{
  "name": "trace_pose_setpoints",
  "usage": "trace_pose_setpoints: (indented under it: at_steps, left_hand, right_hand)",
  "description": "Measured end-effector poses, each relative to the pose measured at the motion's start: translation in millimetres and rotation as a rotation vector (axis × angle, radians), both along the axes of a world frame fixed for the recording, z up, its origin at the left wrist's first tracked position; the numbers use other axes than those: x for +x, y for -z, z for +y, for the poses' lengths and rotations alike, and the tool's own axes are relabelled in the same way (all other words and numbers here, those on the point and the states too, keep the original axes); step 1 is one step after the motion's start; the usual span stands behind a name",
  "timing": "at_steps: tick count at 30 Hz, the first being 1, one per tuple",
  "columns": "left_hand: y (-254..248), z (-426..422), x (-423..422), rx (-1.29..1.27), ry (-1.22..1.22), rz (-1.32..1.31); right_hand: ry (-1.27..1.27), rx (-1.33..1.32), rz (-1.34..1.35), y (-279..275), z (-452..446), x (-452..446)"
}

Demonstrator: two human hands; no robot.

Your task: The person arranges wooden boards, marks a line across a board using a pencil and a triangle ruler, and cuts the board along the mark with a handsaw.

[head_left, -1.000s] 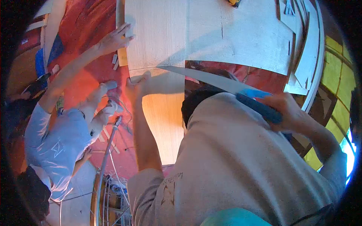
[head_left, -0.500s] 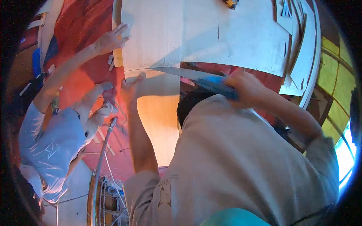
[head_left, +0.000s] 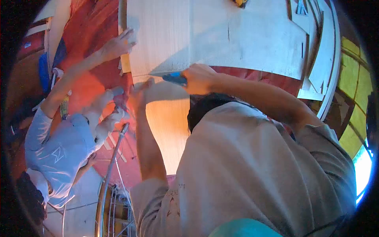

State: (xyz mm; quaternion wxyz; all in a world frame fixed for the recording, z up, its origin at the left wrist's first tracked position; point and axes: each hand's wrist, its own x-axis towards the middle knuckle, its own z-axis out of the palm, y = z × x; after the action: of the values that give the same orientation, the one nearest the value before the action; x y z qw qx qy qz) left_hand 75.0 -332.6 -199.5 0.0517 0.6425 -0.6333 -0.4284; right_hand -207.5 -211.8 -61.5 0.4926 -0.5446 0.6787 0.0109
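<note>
My right hand [head_left: 197, 78] is closed round the blue and dark handle of a handsaw [head_left: 173, 78], low over a pale wooden board [head_left: 160, 39]. The saw's blade is mostly hidden or blurred near a line across the board. My left hand [head_left: 141, 90] grips the board's left edge just below that line, thumb on top; its other fingers are blurred or hidden. A co-worker's hand [head_left: 120, 44] touches the same edge higher up. Lamplight colours the board's lower part orange.
The co-worker in a light shirt [head_left: 59, 146] crouches at the left, beside a metal pole [head_left: 112, 162]. A large pale sheet [head_left: 252, 35] lies at upper right, with a yellow tool [head_left: 240, 3] at the top. Offcuts [head_left: 316, 75] lie further right, and red sheeting [head_left: 89, 31] at upper left.
My right hand has moved left with the saw, bringing the handle over the board near my left hand. My left hand stays at the board's edge.
</note>
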Motion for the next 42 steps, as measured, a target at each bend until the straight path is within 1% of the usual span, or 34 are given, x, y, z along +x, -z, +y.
trace_pose_setpoints:
  at_steps: [1, 2, 3, 4, 5, 6, 7, 8, 9, 11, 12, 13, 14, 15, 16, 17, 18, 19, 20, 21, 22, 23, 25, 26, 27, 28, 29, 30, 32, 36, 37, 39, 41, 42]
  left_hand:
    - [4, -3, -3, 0.003, -0.008, 0.066]
    - [6, -2, -6, -0.057, 0.025, -0.077]
    - [6, -1, -6, -0.111, 0.060, -0.225]
    - [0, 2, -5, -0.101, 0.060, -0.226]
    - [-14, 2, -10, -0.023, 0.035, -0.106]
    - [-20, 1, -13, 0.052, 0.011, 0.015]
    - [-17, 1, -11, 0.057, 0.010, 0.018]
    - [-11, -1, -11, 0.022, 0.026, -0.046]
    - [-6, -2, -10, -0.014, 0.040, -0.115]
    - [4, -3, -4, 0.004, 0.044, -0.110]
    - [9, -3, 0, 0.023, 0.047, -0.102]
    - [13, 0, 0, 0.040, 0.051, -0.088]
    - [17, 1, -3, 0.049, 0.050, -0.073]
    - [16, 5, 4, 0.048, 0.049, -0.081]
    - [15, 8, 10, 0.047, 0.049, -0.089]
    - [12, 0, 8, -0.084, 0.062, -0.151]
    - [13, 2, -2, -0.188, 0.065, -0.193]
    - [14, 1, -3, -0.183, 0.059, -0.184]
    - [5, -1, -6, -0.137, 0.030, -0.108]
    - [0, 1, -4, -0.082, 0.014, -0.039]
    - [2, 7, -5, -0.064, 0.017, -0.037]
    - [2, 12, -6, -0.145, 0.023, -0.128]
    - [-11, 3, -13, -0.233, 0.013, -0.220]
    - [-34, -3, -19, -0.092, -0.007, -0.212]
    - [-44, -4, -18, 0.047, -0.024, -0.201]
    - [-31, -2, -8, 0.061, -0.033, -0.203]
    - [-9, -1, 0, 0.028, -0.050, -0.066]
    - [-1, 0, 4, -0.003, -0.068, 0.068]
    - [5, -6, 14, 0.048, -0.079, 0.068]
    - [2, -16, -4, 0.241, -0.086, 0.117]
    - [-4, -14, -7, 0.240, -0.082, 0.124]
    - [-30, -14, -21, 0.149, -0.014, 0.013]
    - [-7, -15, -8, 0.120, -0.004, 0.006]
    - [-4, -16, -5, 0.100, 0.009, -0.007]
  right_hand:
    - [0.021, 0.013, 0.004, -22, 11, -10]
    - [0.038, 0.028, 0.008, -59, 31, -26]
    - [-0.013, -0.003, 0.052, -88, 62, -44]
    - [0.003, -0.024, 0.066, -130, 88, -64]
    - [-0.015, 0.036, 0.057, -160, 118, -86]
    - [0.025, 0.002, 0.016, -196, 141, -101]
    - [0.101, 0.023, 0.009, -235, 149, -105]
    - [0.176, 0.041, 0.003, -258, 150, -108]
    - [0.172, 0.042, 0.004, -253, 149, -108]
    - [0.135, -0.010, -0.015, -218, 150, -104]
    - [-0.028, 0.029, 0.014, -170, 129, -100]
    - [-0.116, 0.049, 0.122, -94, 109, -85]
    - [0.040, -0.090, -0.012, -23, 88, -62]
    - [0.116, -0.099, 0.004, 3, 50, -30]
    - [0.082, 0.216, -0.115, 7, 10, -13]
    - [0.080, 0.183, -0.120, 3, 2, -12]
    - [0.029, 0.074, -0.027, 0, 7, -12]
    - [-0.022, -0.024, 0.059, -5, 17, -8]
    - [-0.015, 0.000, 0.088, -35, 34, -21]
    - [0.002, 0.034, 0.110, -77, 54, -37]
    - [-0.007, 0.048, 0.060, -104, 61, -43]
    - [-0.007, 0.062, 0.007, -125, 67, -44]
    - [0.025, 0.024, 0.014, -149, 71, -43]
    - [0.028, -0.015, 0.021, -154, 68, -48]
    - [-0.004, -0.006, 0.021, -151, 65, -55]
    - [-0.004, -0.041, -0.009, -147, 63, -58]
    - [-0.002, -0.080, -0.033, -144, 60, -62]
    - [0.005, -0.054, -0.049, -137, 61, -58]
    - [-0.002, -0.022, -0.037, -136, 54, -51]
    - [0.038, 0.058, 0.012, -150, 61, -60]
    - [0.041, 0.056, 0.019, -157, 65, -63]
    - [0.019, 0.051, 0.030, -172, 74, -70]
    - [0.051, 0.076, 0.029, -186, 84, -75]
    - [0.085, 0.110, 0.021, -191, 88, -76]
